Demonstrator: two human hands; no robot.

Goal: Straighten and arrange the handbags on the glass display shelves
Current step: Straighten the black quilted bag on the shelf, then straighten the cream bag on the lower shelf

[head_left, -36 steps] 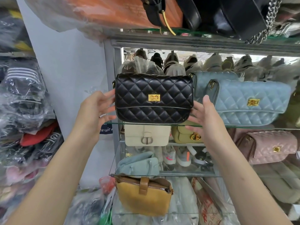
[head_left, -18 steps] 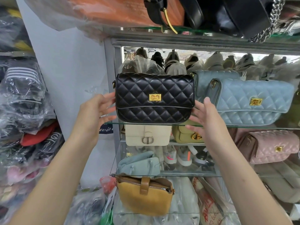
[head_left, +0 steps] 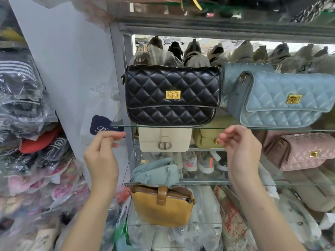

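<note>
A black quilted handbag (head_left: 172,95) with a gold clasp stands upright at the left end of the upper glass shelf (head_left: 119,124). To its right lies a blue quilted handbag (head_left: 279,100), tilted, with another blue one behind it. My left hand (head_left: 101,156) hangs below the shelf's left corner, fingers loosely curled, holding nothing. My right hand (head_left: 241,153) is below the shelf edge under the gap between the black and blue bags, also empty with curled fingers. Neither hand touches a bag.
The shelf below holds a cream bag (head_left: 165,140), an olive bag (head_left: 206,140) and a pink quilted bag (head_left: 304,151). Lower down sit a pale teal bag (head_left: 155,173) and a mustard bag (head_left: 163,205). Plastic-wrapped goods (head_left: 27,124) are stacked at left. Shoes line the back.
Both hands have let go of the sides of the black bag and dropped below the shelf edge, fingers curling. The black bag stays standing on the shelf.
</note>
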